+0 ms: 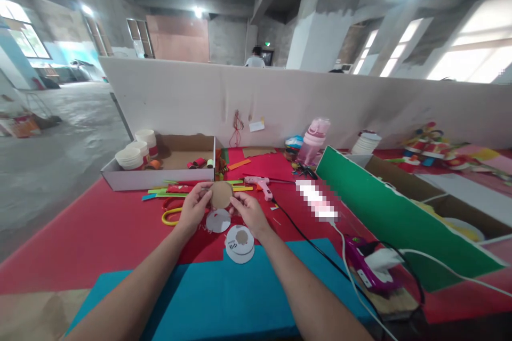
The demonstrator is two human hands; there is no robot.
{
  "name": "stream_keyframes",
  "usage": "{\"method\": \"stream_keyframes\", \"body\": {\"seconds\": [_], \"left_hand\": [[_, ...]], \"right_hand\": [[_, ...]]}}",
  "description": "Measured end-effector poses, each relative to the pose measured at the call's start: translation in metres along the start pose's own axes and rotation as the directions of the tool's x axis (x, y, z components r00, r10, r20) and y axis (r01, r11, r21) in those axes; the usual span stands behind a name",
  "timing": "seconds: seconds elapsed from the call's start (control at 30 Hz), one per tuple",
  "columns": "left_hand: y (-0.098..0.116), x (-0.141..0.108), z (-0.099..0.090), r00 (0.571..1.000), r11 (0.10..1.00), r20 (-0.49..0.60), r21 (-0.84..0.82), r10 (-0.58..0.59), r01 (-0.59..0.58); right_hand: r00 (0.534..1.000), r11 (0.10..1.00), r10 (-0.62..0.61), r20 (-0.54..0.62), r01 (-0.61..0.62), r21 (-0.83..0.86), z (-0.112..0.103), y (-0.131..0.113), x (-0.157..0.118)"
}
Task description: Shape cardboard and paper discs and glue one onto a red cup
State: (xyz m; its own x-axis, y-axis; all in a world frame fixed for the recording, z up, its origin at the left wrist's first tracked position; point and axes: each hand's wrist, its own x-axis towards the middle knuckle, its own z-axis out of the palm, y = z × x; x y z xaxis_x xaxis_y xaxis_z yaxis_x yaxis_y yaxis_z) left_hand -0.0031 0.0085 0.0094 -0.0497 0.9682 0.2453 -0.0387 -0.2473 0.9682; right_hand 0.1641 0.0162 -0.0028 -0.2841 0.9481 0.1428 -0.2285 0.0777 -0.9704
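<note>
Both my hands hold a round brown cardboard disc (221,194) upright above the red table cover (100,229). My left hand (194,206) grips its left edge and my right hand (248,210) pinches its right edge. Just below them lie a white paper disc (218,220) and a small stack of white printed discs (240,243). Yellow-handled scissors (171,216) lie beside my left hand.
A pink glue gun (259,183) with a black cord lies behind my right hand. An open cardboard box (160,168) with paper cups stands at back left. A blue felt sheet (224,293) is nearest me. A green board (396,218), purple tool (362,264), pink bottle (314,141) sit right.
</note>
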Motion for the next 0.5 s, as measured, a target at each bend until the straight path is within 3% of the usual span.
{"method": "stream_keyframes", "body": {"seconds": [0.17,0.37,0.5], "left_hand": [[0.0009,-0.0019,0.0015,0.998,0.997,0.001,-0.037,-0.067,0.067],[0.0017,-0.0046,0.0044,0.980,0.964,0.083,-0.184,-0.181,0.194],[0.0019,-0.0047,0.0043,0.968,0.954,0.081,-0.170,-0.236,0.247]], "right_hand": [[0.999,0.999,0.031,0.016,-0.032,0.028,-0.0003,0.0029,-0.0007],[0.997,0.999,-0.034,-0.069,0.031,-0.039,-0.0022,0.0019,0.0007],[0.999,0.999,-0.005,0.034,0.007,-0.045,-0.0030,-0.0039,-0.0022]]}}
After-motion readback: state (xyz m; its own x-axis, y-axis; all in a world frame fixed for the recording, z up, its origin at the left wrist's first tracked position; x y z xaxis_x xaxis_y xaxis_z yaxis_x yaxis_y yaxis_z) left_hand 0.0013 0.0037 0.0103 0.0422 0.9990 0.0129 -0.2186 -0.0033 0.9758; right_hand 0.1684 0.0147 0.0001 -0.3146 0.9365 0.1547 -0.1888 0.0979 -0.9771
